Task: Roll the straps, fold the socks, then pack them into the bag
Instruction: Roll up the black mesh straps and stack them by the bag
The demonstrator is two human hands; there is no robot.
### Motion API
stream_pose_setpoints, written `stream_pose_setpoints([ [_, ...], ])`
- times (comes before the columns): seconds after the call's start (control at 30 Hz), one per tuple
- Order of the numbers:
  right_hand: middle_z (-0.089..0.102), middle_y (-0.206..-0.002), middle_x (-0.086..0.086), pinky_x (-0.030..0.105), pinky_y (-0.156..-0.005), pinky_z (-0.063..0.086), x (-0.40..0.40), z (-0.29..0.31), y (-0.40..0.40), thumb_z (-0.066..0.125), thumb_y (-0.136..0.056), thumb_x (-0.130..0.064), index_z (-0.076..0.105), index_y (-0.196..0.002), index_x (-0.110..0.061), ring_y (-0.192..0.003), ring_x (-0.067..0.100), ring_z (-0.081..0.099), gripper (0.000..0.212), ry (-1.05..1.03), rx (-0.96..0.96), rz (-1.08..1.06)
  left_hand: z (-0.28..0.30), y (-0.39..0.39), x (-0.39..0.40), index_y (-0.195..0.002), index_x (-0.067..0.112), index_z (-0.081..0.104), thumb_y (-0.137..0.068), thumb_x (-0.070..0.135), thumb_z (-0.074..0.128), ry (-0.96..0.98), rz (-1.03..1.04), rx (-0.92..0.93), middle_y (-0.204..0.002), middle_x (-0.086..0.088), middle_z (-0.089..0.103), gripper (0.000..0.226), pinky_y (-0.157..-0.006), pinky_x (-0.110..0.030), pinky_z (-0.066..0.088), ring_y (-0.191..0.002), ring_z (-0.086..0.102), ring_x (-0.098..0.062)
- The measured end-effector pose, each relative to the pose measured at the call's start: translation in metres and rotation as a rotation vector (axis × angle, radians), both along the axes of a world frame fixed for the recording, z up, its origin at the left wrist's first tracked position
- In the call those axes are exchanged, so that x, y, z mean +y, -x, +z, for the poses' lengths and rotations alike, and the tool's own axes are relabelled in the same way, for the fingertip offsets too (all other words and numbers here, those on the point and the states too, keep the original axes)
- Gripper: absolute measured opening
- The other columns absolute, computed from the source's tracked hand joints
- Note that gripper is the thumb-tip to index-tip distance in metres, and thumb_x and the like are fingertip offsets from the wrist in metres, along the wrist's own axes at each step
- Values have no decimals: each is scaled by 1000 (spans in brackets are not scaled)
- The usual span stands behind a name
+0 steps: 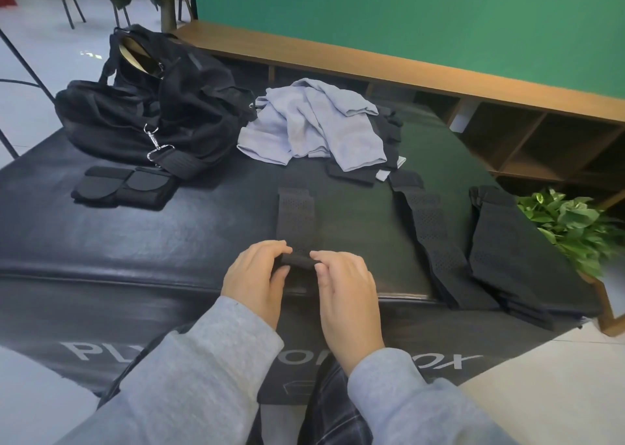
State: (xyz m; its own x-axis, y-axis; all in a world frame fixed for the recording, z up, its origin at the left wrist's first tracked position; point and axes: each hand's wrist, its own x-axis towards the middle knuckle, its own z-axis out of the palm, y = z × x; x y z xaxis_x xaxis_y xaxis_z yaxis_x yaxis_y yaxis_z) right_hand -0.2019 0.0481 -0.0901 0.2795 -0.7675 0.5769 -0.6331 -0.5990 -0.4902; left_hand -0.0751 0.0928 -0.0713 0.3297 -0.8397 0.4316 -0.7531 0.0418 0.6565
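Pinching the rolled end of the black strap (296, 223), your left hand (256, 282) and right hand (345, 285) curl around it near the front edge of the black mat (142, 228). Far left sits the bag (148, 106), with the gray socks (311, 123) beside it.

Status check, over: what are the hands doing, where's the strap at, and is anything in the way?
Left hand and right hand pinch the strap at its near end, roll just begun. Bag far left. Path clear.
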Motion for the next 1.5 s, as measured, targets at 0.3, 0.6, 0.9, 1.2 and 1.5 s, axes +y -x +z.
stream_pose_setpoints([
  [0.3, 47, -106, -45, 15, -85, 42, 8, 9, 5, 48, -88, -45, 39, -105, -55, -96, -2, 54, 22, -216, -251, 55, 8, 2, 5, -108, 19, 51, -92, 17, 53, -131, 50, 243, -105, 2, 61, 16, -67, 1, 35, -93, 51, -6],
  [0.6, 49, -91, -20, 11, -84, 34, 2, 2, 4, 45, -90, -33, 57, -108, -25, -93, 2, 48, 23, -72, -112, -6, 10, 1, 3, -113, 17, 56, -89, 16, 60, -126, 20, 126, -103, 7, 55, 25, -85, -14, 35, -98, 49, -7],
  [0.9, 62, -108, -7, 16, -90, 37, 2, 2, 3, 44, -86, -35, 60, -122, -18, -105, 7, 44, 43, -42, 57, -23, -5, 0, -2, -108, 8, 64, -74, 0, 71, -58, -8, -58, -99, -6, 66, 36, -82, -37, 44, -93, 63, -28],
  [1.2, 63, -105, -6, 15, -87, 37, 0, 0, 1, 45, -84, -35, 61, -121, -17, -101, 8, 45, 43, -28, 63, -50, -5, -2, -1, -105, 5, 64, -71, -12, 68, 21, -14, -44, -93, -9, 63, 38, -73, -46, 53, -84, 63, -29],
  [1.5, 64, -102, -7, 20, -83, 42, 1, 0, 0, 49, -84, -29, 64, -114, -18, -100, 7, 44, 36, -37, 47, -70, -5, -3, 0, -100, 5, 65, -68, -13, 70, 31, -11, -62, -89, -9, 63, 37, -70, -44, 53, -79, 63, -30],
])
